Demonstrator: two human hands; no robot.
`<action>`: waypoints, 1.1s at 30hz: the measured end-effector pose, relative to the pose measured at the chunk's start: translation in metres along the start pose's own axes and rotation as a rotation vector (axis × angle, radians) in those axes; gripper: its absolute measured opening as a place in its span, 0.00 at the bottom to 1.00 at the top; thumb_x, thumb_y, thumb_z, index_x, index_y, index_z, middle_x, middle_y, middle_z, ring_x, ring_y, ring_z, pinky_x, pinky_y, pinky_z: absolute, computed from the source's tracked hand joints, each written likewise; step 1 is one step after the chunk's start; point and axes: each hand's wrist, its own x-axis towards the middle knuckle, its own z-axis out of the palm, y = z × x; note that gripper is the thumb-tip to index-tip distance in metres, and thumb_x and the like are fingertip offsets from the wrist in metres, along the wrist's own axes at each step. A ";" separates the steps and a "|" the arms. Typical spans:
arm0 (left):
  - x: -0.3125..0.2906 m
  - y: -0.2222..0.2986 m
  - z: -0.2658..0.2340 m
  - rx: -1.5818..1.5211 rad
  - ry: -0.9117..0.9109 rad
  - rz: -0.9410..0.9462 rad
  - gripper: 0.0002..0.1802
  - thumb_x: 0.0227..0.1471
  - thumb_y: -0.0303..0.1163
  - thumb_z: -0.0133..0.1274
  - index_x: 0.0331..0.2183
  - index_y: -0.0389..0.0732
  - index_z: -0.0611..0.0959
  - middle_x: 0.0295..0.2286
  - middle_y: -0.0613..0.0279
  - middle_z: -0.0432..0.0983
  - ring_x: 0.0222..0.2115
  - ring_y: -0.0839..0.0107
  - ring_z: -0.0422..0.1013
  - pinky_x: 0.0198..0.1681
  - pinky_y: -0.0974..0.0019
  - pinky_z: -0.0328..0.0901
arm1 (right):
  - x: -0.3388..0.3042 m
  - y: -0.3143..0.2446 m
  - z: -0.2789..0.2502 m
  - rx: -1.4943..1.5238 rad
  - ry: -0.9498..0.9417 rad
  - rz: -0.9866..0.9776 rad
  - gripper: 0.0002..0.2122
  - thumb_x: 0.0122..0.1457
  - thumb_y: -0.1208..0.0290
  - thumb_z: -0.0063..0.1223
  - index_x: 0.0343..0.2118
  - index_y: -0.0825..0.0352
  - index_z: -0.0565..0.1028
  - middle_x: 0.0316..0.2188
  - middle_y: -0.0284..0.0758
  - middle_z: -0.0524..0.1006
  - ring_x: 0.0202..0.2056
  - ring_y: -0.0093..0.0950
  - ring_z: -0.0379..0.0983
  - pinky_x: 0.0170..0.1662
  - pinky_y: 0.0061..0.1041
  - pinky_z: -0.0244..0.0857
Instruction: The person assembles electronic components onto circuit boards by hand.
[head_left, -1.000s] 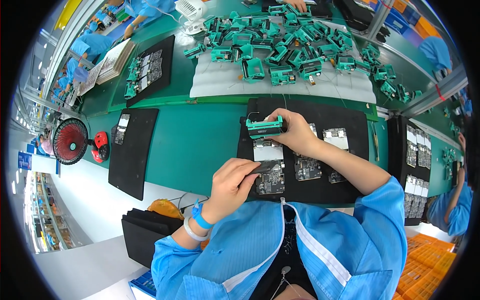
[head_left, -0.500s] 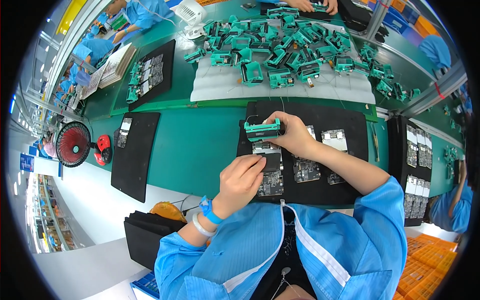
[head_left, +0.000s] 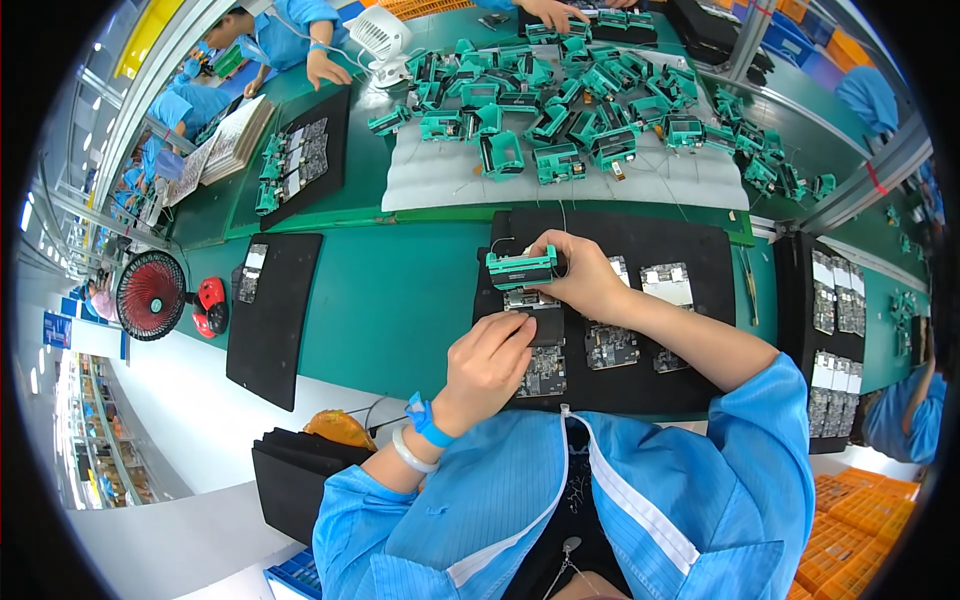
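Note:
My right hand (head_left: 582, 280) grips a green plastic frame with a black part (head_left: 520, 267), tilted over the far end of a circuit board column. My left hand (head_left: 488, 360) is closed, fingertips pinched on a small flat black piece (head_left: 546, 326) that lies across the boards. Just nearer than that piece, a circuit board (head_left: 543, 373) shows. More boards (head_left: 612, 346) rest to the right on the same black mat (head_left: 705, 365). My fingers hide part of the frame and of the black piece.
Many green frames (head_left: 502, 155) pile on a white foam sheet (head_left: 430, 180) beyond the mat. Tweezers (head_left: 748, 285) lie right of it. Left are another black mat (head_left: 270, 330), a dark fan (head_left: 151, 294) and a red-and-black object (head_left: 210, 307). A white fan (head_left: 381, 45) and co-workers' hands (head_left: 325, 70) are farther off.
My hands stay nearly in place, the frame tilting slightly. At the upper left, a co-worker's hand has come out over the far mat. Another co-worker's hand at the top reaches toward the frames.

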 end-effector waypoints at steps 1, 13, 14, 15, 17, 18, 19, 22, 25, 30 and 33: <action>0.000 0.000 0.000 0.004 -0.002 0.004 0.18 0.34 0.17 0.61 0.35 0.32 0.83 0.36 0.54 0.78 0.37 0.57 0.77 0.39 0.61 0.73 | 0.000 0.000 0.000 -0.015 -0.005 0.001 0.14 0.45 0.78 0.68 0.35 0.68 0.75 0.27 0.36 0.78 0.30 0.24 0.73 0.35 0.25 0.67; 0.003 -0.001 0.008 0.107 0.000 0.058 0.19 0.32 0.18 0.61 0.35 0.31 0.82 0.36 0.52 0.77 0.38 0.56 0.76 0.40 0.61 0.73 | -0.004 -0.018 -0.005 -0.103 -0.063 0.013 0.12 0.47 0.80 0.65 0.33 0.68 0.73 0.30 0.31 0.77 0.32 0.17 0.70 0.37 0.21 0.66; 0.003 0.000 0.008 0.108 0.000 0.060 0.19 0.32 0.18 0.61 0.35 0.31 0.82 0.36 0.52 0.77 0.38 0.56 0.76 0.40 0.61 0.73 | -0.004 -0.016 -0.004 -0.102 -0.062 0.011 0.12 0.47 0.80 0.65 0.33 0.68 0.73 0.30 0.31 0.77 0.32 0.17 0.70 0.37 0.21 0.66; 0.002 0.000 0.009 0.118 0.003 0.062 0.19 0.32 0.18 0.61 0.35 0.31 0.82 0.36 0.52 0.78 0.38 0.56 0.76 0.40 0.61 0.73 | -0.004 -0.012 -0.004 -0.098 -0.056 -0.029 0.11 0.47 0.80 0.65 0.33 0.68 0.73 0.30 0.30 0.77 0.31 0.17 0.69 0.36 0.21 0.65; 0.003 -0.001 0.011 0.125 0.006 0.064 0.19 0.32 0.18 0.61 0.34 0.31 0.82 0.36 0.52 0.78 0.38 0.56 0.76 0.40 0.61 0.73 | -0.003 -0.010 -0.003 -0.095 -0.049 -0.067 0.11 0.47 0.80 0.65 0.33 0.68 0.73 0.30 0.30 0.77 0.31 0.17 0.68 0.35 0.21 0.65; 0.003 -0.001 0.012 0.127 0.010 0.068 0.19 0.32 0.18 0.61 0.34 0.31 0.82 0.35 0.52 0.78 0.38 0.56 0.76 0.40 0.61 0.73 | -0.004 -0.010 -0.003 -0.090 -0.049 -0.051 0.11 0.47 0.80 0.65 0.33 0.68 0.73 0.30 0.30 0.77 0.31 0.17 0.68 0.35 0.21 0.64; 0.003 -0.003 0.013 0.129 0.014 0.070 0.19 0.32 0.19 0.61 0.34 0.31 0.82 0.35 0.52 0.78 0.38 0.56 0.76 0.40 0.61 0.73 | -0.003 -0.010 -0.003 -0.085 -0.050 -0.033 0.11 0.47 0.80 0.65 0.32 0.68 0.73 0.30 0.30 0.77 0.30 0.17 0.68 0.34 0.21 0.64; 0.003 -0.006 0.016 0.132 -0.003 0.091 0.19 0.32 0.19 0.61 0.34 0.31 0.82 0.35 0.52 0.78 0.38 0.57 0.77 0.40 0.62 0.73 | -0.002 -0.011 -0.005 -0.113 -0.042 -0.030 0.12 0.46 0.77 0.66 0.34 0.69 0.76 0.29 0.38 0.79 0.32 0.27 0.76 0.37 0.26 0.68; 0.003 -0.009 0.016 0.100 -0.022 0.062 0.18 0.32 0.19 0.61 0.33 0.32 0.82 0.36 0.53 0.79 0.37 0.59 0.77 0.40 0.63 0.73 | -0.002 -0.014 -0.004 -0.092 -0.048 -0.004 0.12 0.46 0.77 0.66 0.33 0.69 0.76 0.29 0.38 0.79 0.32 0.27 0.76 0.36 0.26 0.68; 0.010 -0.010 0.015 0.130 -0.087 0.088 0.15 0.33 0.21 0.60 0.32 0.33 0.82 0.34 0.56 0.79 0.34 0.62 0.77 0.37 0.65 0.73 | -0.002 -0.003 -0.001 -0.084 -0.021 -0.051 0.12 0.46 0.78 0.65 0.33 0.69 0.75 0.29 0.39 0.78 0.31 0.28 0.76 0.36 0.26 0.68; 0.014 -0.010 0.013 0.191 -0.157 0.130 0.14 0.35 0.22 0.60 0.31 0.34 0.82 0.33 0.57 0.79 0.32 0.64 0.76 0.35 0.66 0.72 | -0.002 -0.008 -0.005 -0.104 -0.051 -0.013 0.13 0.46 0.78 0.66 0.34 0.68 0.74 0.31 0.36 0.78 0.34 0.24 0.74 0.38 0.23 0.68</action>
